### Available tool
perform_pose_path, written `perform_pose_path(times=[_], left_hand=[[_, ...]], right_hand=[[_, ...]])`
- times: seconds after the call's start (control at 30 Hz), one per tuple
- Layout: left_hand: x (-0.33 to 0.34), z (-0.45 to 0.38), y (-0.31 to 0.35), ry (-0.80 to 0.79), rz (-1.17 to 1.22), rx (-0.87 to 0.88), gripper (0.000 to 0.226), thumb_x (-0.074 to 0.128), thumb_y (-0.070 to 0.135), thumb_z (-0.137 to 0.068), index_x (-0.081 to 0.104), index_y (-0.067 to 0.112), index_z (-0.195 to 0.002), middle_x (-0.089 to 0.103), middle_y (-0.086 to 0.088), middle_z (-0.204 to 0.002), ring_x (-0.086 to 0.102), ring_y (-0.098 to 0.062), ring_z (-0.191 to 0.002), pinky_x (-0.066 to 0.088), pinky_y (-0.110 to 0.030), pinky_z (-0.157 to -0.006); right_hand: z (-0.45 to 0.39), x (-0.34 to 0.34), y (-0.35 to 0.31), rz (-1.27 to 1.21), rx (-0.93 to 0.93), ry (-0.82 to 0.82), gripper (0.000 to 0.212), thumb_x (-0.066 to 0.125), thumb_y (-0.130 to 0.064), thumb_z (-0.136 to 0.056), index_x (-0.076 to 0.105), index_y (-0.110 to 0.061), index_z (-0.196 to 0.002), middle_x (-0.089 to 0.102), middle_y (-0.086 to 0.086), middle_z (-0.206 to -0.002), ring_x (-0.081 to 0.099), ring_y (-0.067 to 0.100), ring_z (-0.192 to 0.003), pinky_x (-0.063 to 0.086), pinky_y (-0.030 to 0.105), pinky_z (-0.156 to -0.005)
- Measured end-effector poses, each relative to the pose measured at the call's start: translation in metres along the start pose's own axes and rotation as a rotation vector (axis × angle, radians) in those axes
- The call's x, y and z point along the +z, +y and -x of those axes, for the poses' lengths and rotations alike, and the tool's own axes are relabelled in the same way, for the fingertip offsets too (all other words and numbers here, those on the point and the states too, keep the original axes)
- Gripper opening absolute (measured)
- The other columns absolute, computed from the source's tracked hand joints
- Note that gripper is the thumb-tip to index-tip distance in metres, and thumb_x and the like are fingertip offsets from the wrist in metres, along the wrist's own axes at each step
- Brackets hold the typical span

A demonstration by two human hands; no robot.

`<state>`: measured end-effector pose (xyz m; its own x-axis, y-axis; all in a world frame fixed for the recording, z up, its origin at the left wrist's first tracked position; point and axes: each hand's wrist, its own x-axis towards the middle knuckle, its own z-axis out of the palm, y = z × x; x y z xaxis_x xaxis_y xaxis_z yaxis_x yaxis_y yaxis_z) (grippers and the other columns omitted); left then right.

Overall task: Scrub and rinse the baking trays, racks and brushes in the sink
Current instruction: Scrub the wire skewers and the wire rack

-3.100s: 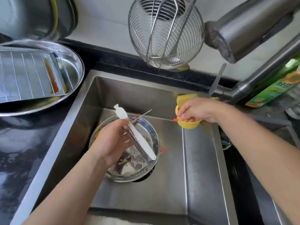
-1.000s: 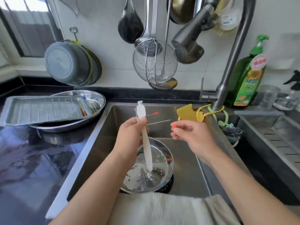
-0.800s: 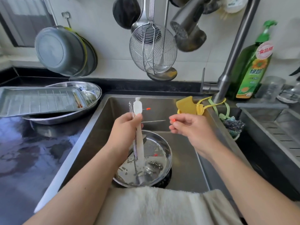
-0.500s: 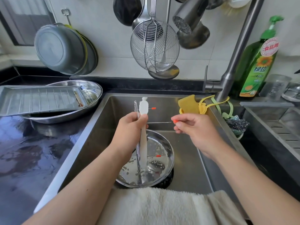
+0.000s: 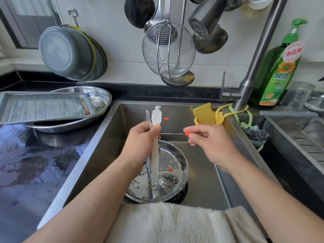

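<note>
While both forearms are extended over the sink (image 5: 112, 137) | white brush (image 5: 155, 137) and wire brushes gripped upright by left hand (image 5: 140, 137) above round pan (image 5: 177, 165) | orange-tipped thin brush (image 5: 188, 133) pinched by right hand (image 5: 210, 142).

Green soap bottle (image 5: 278, 71): "绿劲"; red round sticker "食品用".

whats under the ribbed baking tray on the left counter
The ribbed baking tray lies across a large oval steel dish, whose rim shows around it. The tray covers most of the dish's inside, so anything there is hidden.
</note>
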<state>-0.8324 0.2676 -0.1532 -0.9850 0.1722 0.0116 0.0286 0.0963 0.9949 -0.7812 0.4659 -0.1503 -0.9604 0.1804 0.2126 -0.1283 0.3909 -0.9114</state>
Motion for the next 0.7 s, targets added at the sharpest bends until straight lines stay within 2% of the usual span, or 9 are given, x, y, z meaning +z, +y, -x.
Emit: perform_pose_path(times=[0.23, 0.43, 0.5, 0.6, 0.67, 0.7], left_hand=[[0.001, 0.000, -0.001, -0.035, -0.023, -0.004, 0.042, 0.059, 0.034, -0.104, 0.054, -0.008, -0.098, 0.052, -0.006, -0.082, 0.044, -0.021, -0.077, 0.039, -0.038, -0.075], [0.008, -0.001, -0.005, 0.002, -0.049, -0.005, 0.033, 0.055, 0.030, -0.107, 0.064, -0.001, -0.099, 0.064, -0.003, -0.081, 0.055, -0.015, -0.076, 0.047, -0.034, -0.075], [0.009, 0.000, -0.004, 0.003, -0.023, -0.022, 0.032, 0.056, 0.029, -0.106, 0.064, -0.001, -0.101, 0.065, -0.002, -0.082, 0.057, -0.016, -0.078, 0.047, -0.035, -0.077], [0.010, 0.000, -0.003, 0.009, 0.090, -0.082, 0.027, 0.057, 0.028, -0.106, 0.065, 0.003, -0.100, 0.065, -0.002, -0.084, 0.062, -0.017, -0.086, 0.049, -0.037, -0.079], [0.012, 0.001, -0.001, 0.015, 0.233, -0.140, 0.021, 0.057, 0.026, -0.106, 0.063, 0.010, -0.094, 0.064, -0.003, -0.084, 0.062, -0.021, -0.086, 0.051, -0.041, -0.082], [0.013, 0.002, 0.001, 0.015, 0.299, -0.167, 0.019, 0.058, 0.025, -0.106, 0.062, 0.012, -0.094, 0.064, -0.004, -0.084, 0.061, -0.023, -0.086, 0.053, -0.044, -0.084]], right_hand=[[-0.002, 0.000, 0.005, 0.047, 0.030, -0.011, 0.032, 0.066, -0.002, -0.095, 0.075, -0.032, -0.095, 0.075, 0.001, -0.076, 0.068, 0.008, -0.068, 0.056, 0.022, -0.074], [-0.004, 0.004, 0.002, 0.038, 0.014, -0.044, 0.028, 0.068, -0.001, -0.094, 0.076, -0.028, -0.095, 0.074, 0.000, -0.071, 0.068, 0.008, -0.066, 0.055, 0.022, -0.070], [-0.004, 0.003, 0.001, 0.008, 0.049, -0.048, 0.024, 0.069, -0.002, -0.094, 0.077, -0.023, -0.103, 0.074, 0.000, -0.074, 0.069, 0.009, -0.068, 0.055, 0.024, -0.071], [-0.005, 0.001, -0.002, 0.080, 0.127, 0.054, 0.036, 0.073, -0.024, -0.093, 0.064, -0.024, -0.128, 0.071, -0.004, -0.092, 0.071, 0.013, -0.082, 0.059, 0.033, -0.079], [0.001, 0.000, -0.015, 0.173, 0.203, 0.171, 0.026, 0.068, -0.038, -0.095, 0.060, -0.023, -0.115, 0.069, -0.002, -0.093, 0.070, 0.014, -0.076, 0.060, 0.037, -0.076], [0.006, 0.001, -0.022, 0.176, 0.223, 0.144, 0.023, 0.065, -0.039, -0.096, 0.061, -0.019, -0.106, 0.070, 0.001, -0.088, 0.069, 0.013, -0.069, 0.060, 0.036, -0.070]])
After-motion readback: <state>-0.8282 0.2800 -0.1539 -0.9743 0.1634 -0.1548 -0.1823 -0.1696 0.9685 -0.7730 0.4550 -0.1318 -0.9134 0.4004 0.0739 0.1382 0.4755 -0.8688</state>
